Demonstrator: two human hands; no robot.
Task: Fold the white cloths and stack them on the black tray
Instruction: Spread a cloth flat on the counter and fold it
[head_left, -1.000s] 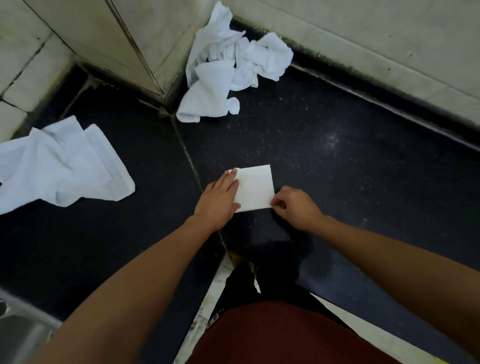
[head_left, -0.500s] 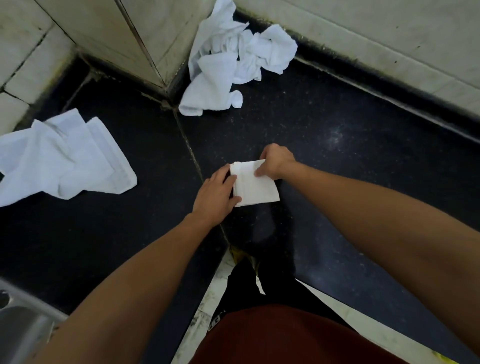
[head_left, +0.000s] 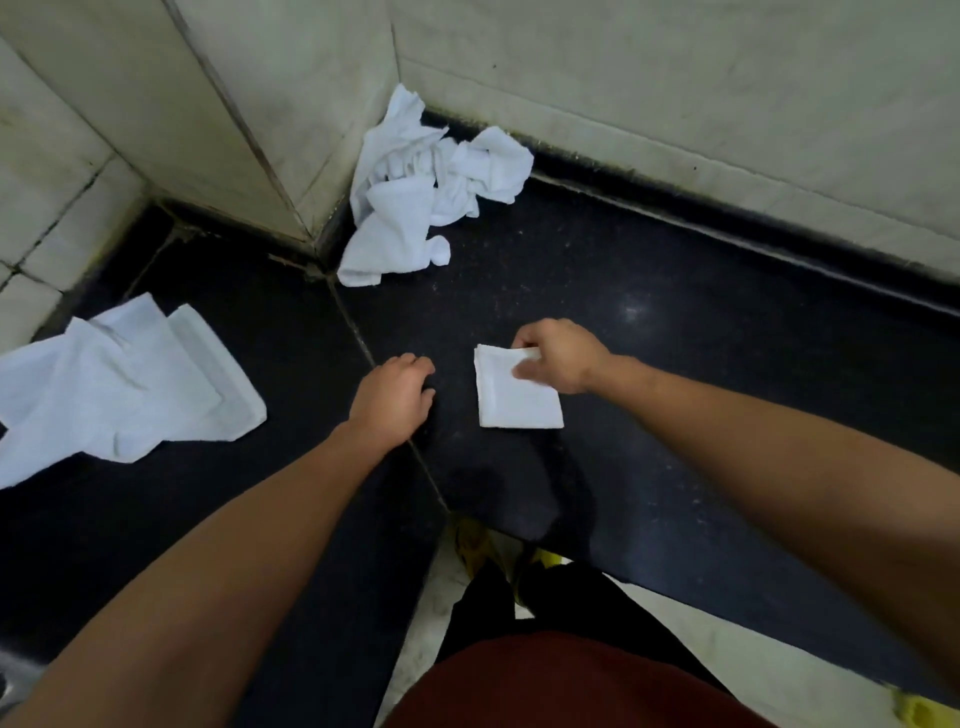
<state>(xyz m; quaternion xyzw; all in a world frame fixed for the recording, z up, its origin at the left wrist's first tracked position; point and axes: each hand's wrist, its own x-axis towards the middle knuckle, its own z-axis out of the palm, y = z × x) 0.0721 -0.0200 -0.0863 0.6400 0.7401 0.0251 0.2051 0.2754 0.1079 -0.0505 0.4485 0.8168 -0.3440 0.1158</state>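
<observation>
- Folded cloth: one, white, a small flat square lying on the black counter near the middle, just right of the counter seam. It looks fully folded.
- Right hand: grips the far right corner of the folded cloth, fingers curled over the edge and thumb on the top face.
- Left hand: rests on the counter just left of the folded cloth, apart from it. The fingers are loosely bent and hold nothing.
- Crumpled heap: white cloths, unfolded, bunched in the far corner against the tiled wall. How many cannot be told.
- Spread cloth: white, rumpled and unfolded, at the far left of the counter, well apart from both hands.
- Black tray: cannot be made out in view, and no stack is seen.
- Progress, as judged: early. One cloth is folded and in hand, probably ready to go to the tray. The heap and the spread cloth are still to be folded and stacked.
</observation>
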